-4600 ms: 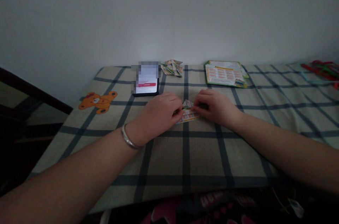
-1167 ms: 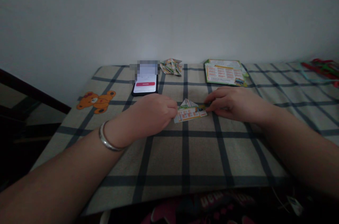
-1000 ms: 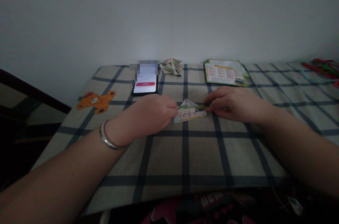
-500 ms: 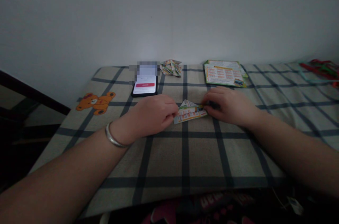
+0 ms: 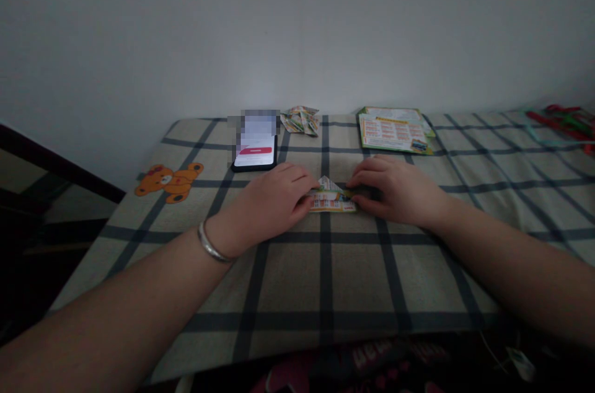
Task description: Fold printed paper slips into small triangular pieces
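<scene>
A small folded piece of printed paper lies on the checked tablecloth, its top coming to a point and a flat strip along its lower edge. My left hand pinches its left end between thumb and fingers. At the opposite end, my right hand grips the paper's right corner, thumb below and fingers above. The hands cover both ends of the paper. A silver bangle circles my left wrist.
Behind my left hand lies a lit phone. Folded paper pieces rest near the wall, and a stack of printed sheets lies right of them. A bear picture is at left; red and green items sit far right.
The paper has turned slightly, so its lower edge now runs nearly level. My left fingers have shifted right and over its left end; the right hand has moved slightly left.
</scene>
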Motion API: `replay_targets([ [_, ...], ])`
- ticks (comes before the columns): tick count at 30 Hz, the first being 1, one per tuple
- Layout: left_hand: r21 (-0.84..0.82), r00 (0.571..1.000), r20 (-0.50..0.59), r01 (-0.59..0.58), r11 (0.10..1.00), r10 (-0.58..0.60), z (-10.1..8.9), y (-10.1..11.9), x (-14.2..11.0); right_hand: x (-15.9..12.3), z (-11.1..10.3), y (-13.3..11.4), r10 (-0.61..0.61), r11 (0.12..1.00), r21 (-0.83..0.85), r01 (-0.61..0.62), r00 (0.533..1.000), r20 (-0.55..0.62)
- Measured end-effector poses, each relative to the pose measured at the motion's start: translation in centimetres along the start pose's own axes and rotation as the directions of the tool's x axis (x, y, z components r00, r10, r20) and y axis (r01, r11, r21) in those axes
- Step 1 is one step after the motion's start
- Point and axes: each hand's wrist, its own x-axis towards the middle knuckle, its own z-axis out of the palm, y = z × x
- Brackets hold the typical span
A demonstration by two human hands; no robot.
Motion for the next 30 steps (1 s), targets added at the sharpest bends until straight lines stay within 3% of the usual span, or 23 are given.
replay_targets([
  [11,-0.044,0.999,-0.021,0.031,0.999,-0.032,0.07,0.04,-0.01,0.34,0.29,-0.52,-0.013,0.998,0.053,0.015,1.0,-0.027],
  [18,-0.126,0.989,-0.059,0.126,0.984,-0.134,0.36,0.28,0.08,0.48,0.34,-0.63,0.005,0.995,0.098,-0.003,1.0,-0.024],
  [30,-0.045,0.983,-0.081,0.16,0.986,-0.164,0.44,0.55,0.16,0.59,0.25,-0.51,0.02,0.988,0.153,-0.015,0.999,-0.032],
])
